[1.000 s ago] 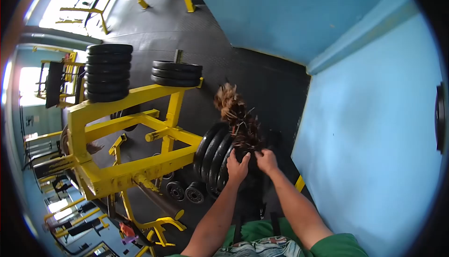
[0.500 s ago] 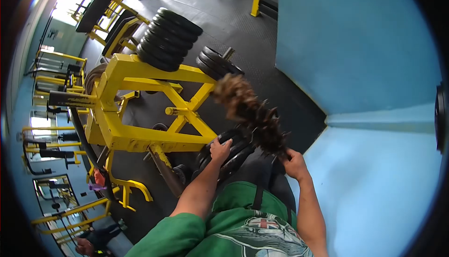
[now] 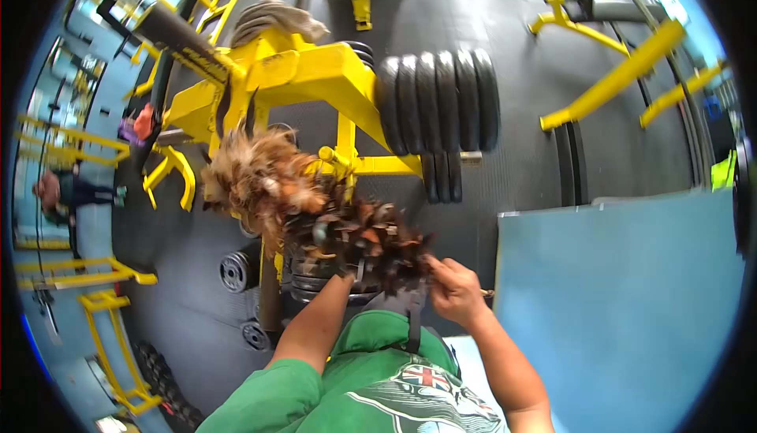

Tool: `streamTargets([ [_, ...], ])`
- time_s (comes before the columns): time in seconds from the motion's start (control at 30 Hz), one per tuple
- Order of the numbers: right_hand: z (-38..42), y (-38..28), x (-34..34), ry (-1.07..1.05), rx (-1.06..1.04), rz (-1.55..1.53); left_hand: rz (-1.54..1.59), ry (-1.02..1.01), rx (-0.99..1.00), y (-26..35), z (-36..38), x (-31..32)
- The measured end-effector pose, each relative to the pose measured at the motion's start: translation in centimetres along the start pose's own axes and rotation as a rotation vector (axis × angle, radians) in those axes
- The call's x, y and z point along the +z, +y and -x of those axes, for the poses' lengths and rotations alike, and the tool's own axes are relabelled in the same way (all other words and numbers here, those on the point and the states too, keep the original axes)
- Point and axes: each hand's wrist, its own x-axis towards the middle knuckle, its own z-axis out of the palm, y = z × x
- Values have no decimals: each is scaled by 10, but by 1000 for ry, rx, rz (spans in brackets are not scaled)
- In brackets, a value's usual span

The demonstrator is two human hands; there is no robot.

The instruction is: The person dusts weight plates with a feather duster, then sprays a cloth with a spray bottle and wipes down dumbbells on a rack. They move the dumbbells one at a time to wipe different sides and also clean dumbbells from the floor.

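While the right hand [image 3: 456,291] closes its fingers on the handle end of a feather duster [image 3: 315,212], the brown feathers spread up and to the left, over the lower bar of the yellow weight rack [image 3: 315,78]. The left hand is hidden behind the dark feathers; only the left forearm [image 3: 311,326] shows, going toward the stack of plates [image 3: 315,283] low beside the rack, so I cannot tell if its fingers are apart or together.

On the rack's right side, a row of large black plates [image 3: 438,102] stands on its peg. Two small loose plates [image 3: 236,271] lie on the floor [image 3: 189,307] to the left of the rack's foot.

My judgement of the risks: the feathers cover the place where the left hand works, so a finger could be pinched between plates if one slides. The duster could also catch on the yellow peg [image 3: 331,157] of the rack and lose feathers. The loose plates on the floor, close to the rack, could make a foot stumble.

No bin, box or other container is visible near the rack. Far left of the rack, another person [image 3: 59,192] is seen, well apart.
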Motion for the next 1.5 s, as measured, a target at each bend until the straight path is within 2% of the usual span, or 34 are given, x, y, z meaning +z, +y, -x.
streamTargets([
  [0.1, -46, 16, -5, -25, -120, 88, 32, 159, -11, 36, -26, -23],
  [0.17, -68, 25, -27, 107, -57, 265, 406, 317, -595, 113, -42, -83],
  [0.2, -77, 28, -42, 102, -146, 357, 379, 400, -531, 112, -44, -82],
  [0.23, -78, 38, -56, 56, -157, 400, 400, 426, -555, 118, -46, -88],
  [0.3, -65, 70, -74, -18, -48, 525, 609, 514, -391, 139, -47, -113],
  [0.4, -58, 84, -90, -212, -3, 695, 808, 537, -382, 163, -61, -130],
  [0.47, -58, 84, -91, -282, 21, 716, 977, 547, -344, 162, -70, -116],
  [0.5, -60, 93, -89, -192, -49, 588, 1115, 577, -304, 159, -78, -101],
  [0.53, -58, 104, -89, -104, -117, 455, 962, 564, -354, 179, -78, -121],
  [0.57, -50, 114, -83, -131, -121, 458, 970, 573, -379, 189, -80, -121],
  [0.6, -43, 126, -72, -168, -64, 427, 1113, 553, -318, 197, -84, -121],
  [0.63, -37, 138, -64, -212, -9, 397, 1254, 538, -258, 202, -86, -116],
  [0.67, -26, 156, -56, -314, 147, 412, 1011, 539, -401, 200, -86, -99],
  [0.7, -25, 160, -47, -410, 296, 424, 1007, 564, -417, 197, -87, -82],
  [0.73, -24, 165, -43, -421, 361, 363, 1000, 488, -514, 195, -84, -61],
  [0.8, -19, 179, -33, -431, 316, 314, 1043, 330, -647, 210, -65, -46],
  [0.9, -8, 210, -14, -384, 269, 322, 1009, 331, -691, 204, -55, -5],
  [0.97, -4, 232, -1, -443, 388, 431, 1005, 299, -732, 206, -49, 14],
  [1.03, -18, 225, 11, -467, 451, 417, 1025, 251, -779, 199, -48, 39],
  [1.13, -11, 222, 42, -309, 477, 243, 1098, 251, -755, 178, -50, 84],
  [1.2, -1, 221, 57, -402, 729, 323, 1185, 257, -784, 172, -42, 102],
  [1.33, 38, 253, 113, -306, 807, 331, 1161, 205, -761, 148, -28, 126],
  [1.37, 46, 254, 133, -248, 822, 284, 1205, 283, -777, 142, -24, 132],
  [1.4, 57, 262, 160, -194, 937, 223, 1244, 358, -790, 135, -20, 135],
  [1.43, 69, 267, 188, -47, 956, 63, 1169, 360, -837, 130, -14, 130],
  [1.5, 75, 278, 237, -12, 1024, 105, 1162, 481, -810, 115, -2, 136],
])
